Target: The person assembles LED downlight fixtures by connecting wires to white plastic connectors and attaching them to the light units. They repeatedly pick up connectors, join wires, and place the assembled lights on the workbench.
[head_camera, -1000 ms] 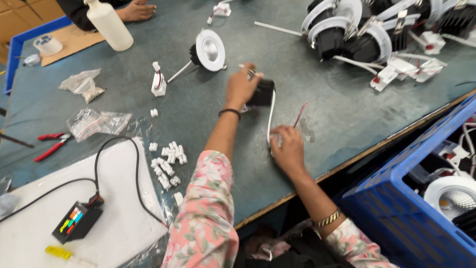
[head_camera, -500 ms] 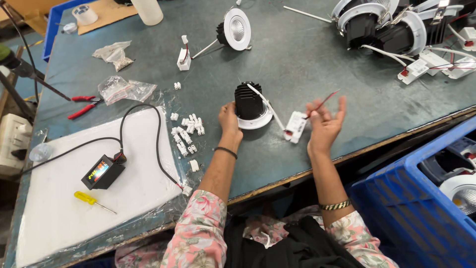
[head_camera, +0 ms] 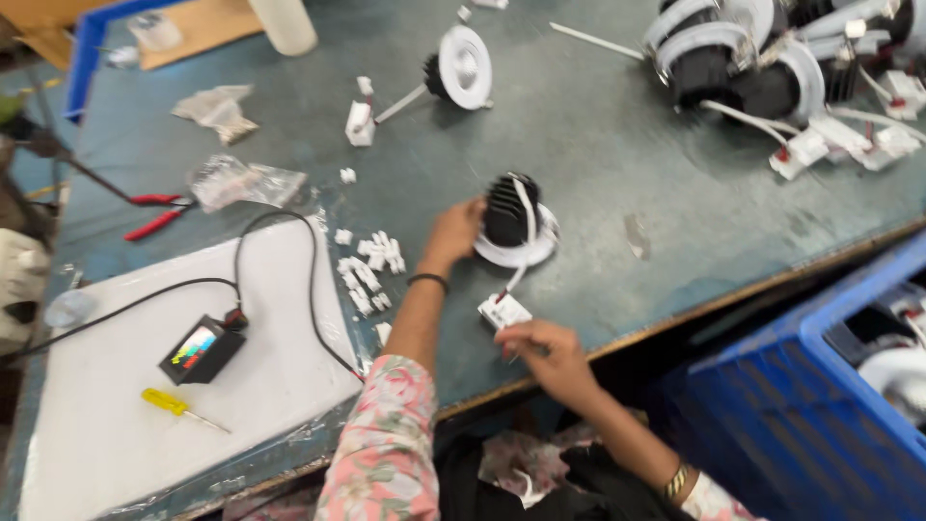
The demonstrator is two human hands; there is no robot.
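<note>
A downlight [head_camera: 514, 220] with a black finned heat sink and a white rim sits face down on the grey-green table [head_camera: 598, 135]. My left hand [head_camera: 455, 232] rests against its left side, fingers curled on the rim. A white cable runs from the lamp down to a small white connector block [head_camera: 503, 311] near the table's front edge. My right hand [head_camera: 545, 355] is just below that block, fingertips pinched at its wire ends.
Several small white connectors [head_camera: 368, 265] lie left of my left arm. A white board [head_camera: 125, 425] carries a black tester [head_camera: 201, 348] and a yellow screwdriver [head_camera: 179, 406]. Red pliers [head_camera: 154, 211], another downlight [head_camera: 461, 68], a lamp pile [head_camera: 762, 68], a blue crate [head_camera: 820, 405].
The view shifted. My right hand came down from the raised wires to the connector block at the table's edge. The lamp stays face down under my left hand.
</note>
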